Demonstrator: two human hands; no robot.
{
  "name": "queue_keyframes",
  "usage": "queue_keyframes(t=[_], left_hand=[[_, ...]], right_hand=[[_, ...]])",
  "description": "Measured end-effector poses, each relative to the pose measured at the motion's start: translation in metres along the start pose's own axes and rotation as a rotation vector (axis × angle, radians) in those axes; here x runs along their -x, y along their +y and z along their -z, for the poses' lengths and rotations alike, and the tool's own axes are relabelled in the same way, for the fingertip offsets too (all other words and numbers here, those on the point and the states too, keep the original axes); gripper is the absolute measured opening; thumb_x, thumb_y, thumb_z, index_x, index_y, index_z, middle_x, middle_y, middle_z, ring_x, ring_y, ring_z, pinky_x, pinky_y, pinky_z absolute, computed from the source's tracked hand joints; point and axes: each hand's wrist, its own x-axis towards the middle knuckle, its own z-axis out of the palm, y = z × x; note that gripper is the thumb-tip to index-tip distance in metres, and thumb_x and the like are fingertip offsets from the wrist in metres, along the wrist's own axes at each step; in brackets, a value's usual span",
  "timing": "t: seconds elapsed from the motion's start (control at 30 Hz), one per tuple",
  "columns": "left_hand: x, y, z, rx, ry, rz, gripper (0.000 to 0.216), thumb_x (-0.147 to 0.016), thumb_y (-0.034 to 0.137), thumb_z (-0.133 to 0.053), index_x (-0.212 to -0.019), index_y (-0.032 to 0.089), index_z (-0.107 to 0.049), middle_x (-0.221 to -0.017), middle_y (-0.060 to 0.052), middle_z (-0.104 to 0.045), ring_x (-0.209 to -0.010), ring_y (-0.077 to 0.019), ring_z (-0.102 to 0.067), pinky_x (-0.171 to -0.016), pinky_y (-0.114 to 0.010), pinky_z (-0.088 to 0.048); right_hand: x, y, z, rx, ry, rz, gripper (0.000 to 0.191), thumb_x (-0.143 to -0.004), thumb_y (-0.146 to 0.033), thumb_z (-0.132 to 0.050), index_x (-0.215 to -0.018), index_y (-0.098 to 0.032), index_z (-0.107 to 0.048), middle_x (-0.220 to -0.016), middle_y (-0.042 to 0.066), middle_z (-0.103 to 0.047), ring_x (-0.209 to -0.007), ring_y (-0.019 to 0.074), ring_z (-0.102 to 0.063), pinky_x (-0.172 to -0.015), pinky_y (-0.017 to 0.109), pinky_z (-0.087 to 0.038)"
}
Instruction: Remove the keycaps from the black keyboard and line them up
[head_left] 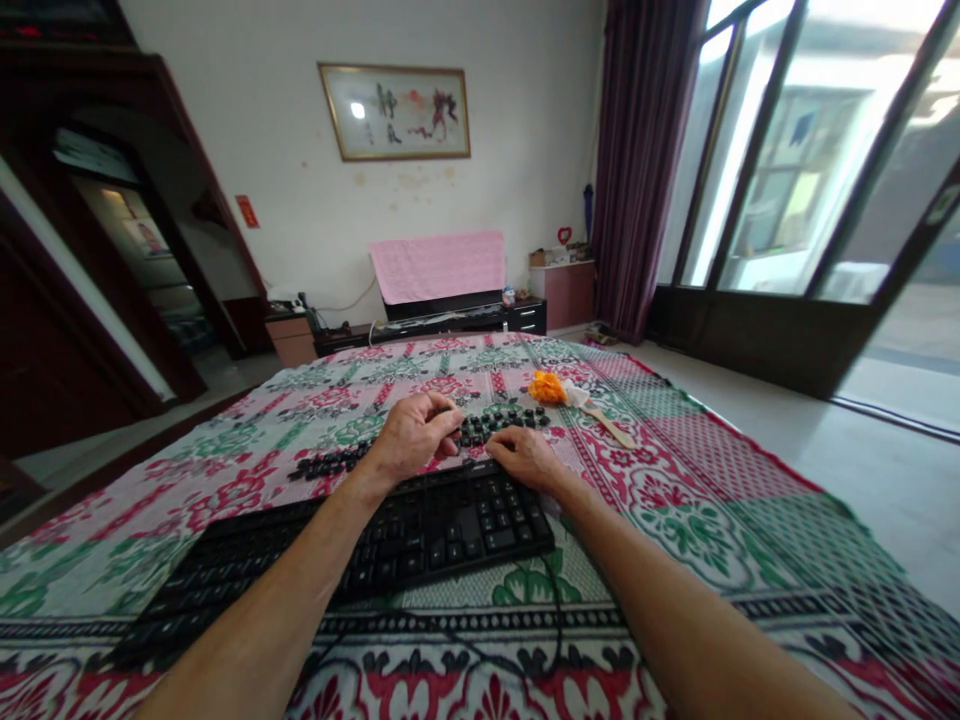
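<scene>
A black keyboard (457, 530) lies at a slant on the patterned cloth, under my forearms. My left hand (418, 435) is just above its far edge, thumb and fingers pinched together; whatever they hold is too small to make out. My right hand (526, 458) is curled at the keyboard's far right corner, fingers bent inward and their tips partly hidden. Loose black keycaps (330, 462) lie in rows beyond the keyboard, to the left of my left hand. More keycaps (517, 418) sit beyond my right hand. The keyboard's black cable (556, 610) curves along its near side.
A crumpled orange item (547, 387) lies at the far right, beside a white scrap and a light wooden-handled tool (611, 428). The patterned cloth (697, 520) covers the surface. Beyond it stands a low dark cabinet (527, 317) with a pink cloth (442, 266) above.
</scene>
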Motion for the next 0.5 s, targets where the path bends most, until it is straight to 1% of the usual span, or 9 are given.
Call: queue_keyframes(t=[0.07,0.1,0.17,0.23,0.3,0.37,0.5], left_hand=[[0.002,-0.012,0.0,0.006,0.034,-0.007,0.024,-0.068,0.036,-0.057,-0.075,0.013,-0.053,-0.056,0.001,-0.057,-0.041,-0.009,-0.055,-0.039,-0.017,-0.044],[0.003,-0.017,0.0,0.012,0.043,-0.008,0.024,-0.069,0.036,-0.057,-0.075,0.013,-0.053,-0.057,0.001,-0.057,-0.042,-0.0092,-0.056,-0.04,-0.018,-0.044],[0.004,-0.024,0.0,0.021,0.07,-0.013,0.024,-0.069,0.036,-0.057,-0.075,0.013,-0.053,-0.057,0.001,-0.058,-0.042,-0.0094,-0.056,-0.04,-0.018,-0.044],[0.005,-0.026,-0.001,0.03,0.097,-0.014,0.024,-0.069,0.037,-0.057,-0.075,0.014,-0.053,-0.056,0.001,-0.058,-0.042,-0.0098,-0.056,-0.04,-0.018,-0.045],[0.005,-0.026,-0.001,0.041,0.112,-0.016,0.025,-0.069,0.038,-0.057,-0.075,0.014,-0.054,-0.055,0.001,-0.059,-0.042,-0.0107,-0.057,-0.04,-0.019,-0.045],[0.006,-0.027,-0.003,0.047,0.128,-0.013,0.025,-0.068,0.038,-0.057,-0.074,0.014,-0.054,-0.055,0.001,-0.059,-0.043,-0.0113,-0.058,-0.041,-0.019,-0.046],[0.007,-0.032,-0.006,0.056,0.191,-0.015,0.025,-0.068,0.038,-0.057,-0.075,0.014,-0.055,-0.055,0.001,-0.06,-0.044,-0.0119,-0.059,-0.042,-0.02,-0.047]], right_hand=[[-0.002,-0.008,0.009,-0.14,-0.067,-0.007,0.023,-0.074,-0.024,-0.047,-0.081,-0.017,-0.068,-0.082,0.002,-0.066,-0.073,0.0119,-0.056,-0.065,0.02,-0.039],[-0.003,-0.013,0.013,-0.206,-0.133,-0.012,0.023,-0.073,-0.025,-0.049,-0.085,-0.017,-0.068,-0.085,0.002,-0.066,-0.075,0.0123,-0.057,-0.066,0.02,-0.041],[-0.003,-0.023,0.019,-0.301,-0.257,-0.024,0.026,-0.071,-0.028,-0.053,-0.09,-0.018,-0.067,-0.087,0.001,-0.067,-0.077,0.0133,-0.058,-0.068,0.022,-0.042],[-0.003,-0.03,0.022,-0.327,-0.336,-0.021,0.028,-0.068,-0.032,-0.057,-0.091,-0.019,-0.067,-0.087,0.001,-0.067,-0.079,0.0142,-0.059,-0.07,0.023,-0.043],[-0.001,-0.034,0.022,-0.308,-0.351,-0.006,0.027,-0.067,-0.033,-0.059,-0.088,-0.019,-0.068,-0.085,0.0,-0.067,-0.079,0.0145,-0.059,-0.072,0.023,-0.043],[0.0,-0.036,0.02,-0.284,-0.338,0.005,0.025,-0.067,-0.032,-0.058,-0.085,-0.019,-0.069,-0.083,0.0,-0.067,-0.078,0.0142,-0.059,-0.072,0.023,-0.043],[-0.001,-0.034,0.016,-0.249,-0.327,0.005,0.023,-0.067,-0.029,-0.058,-0.085,-0.017,-0.067,-0.082,0.0,-0.066,-0.076,0.0132,-0.058,-0.07,0.022,-0.043]])
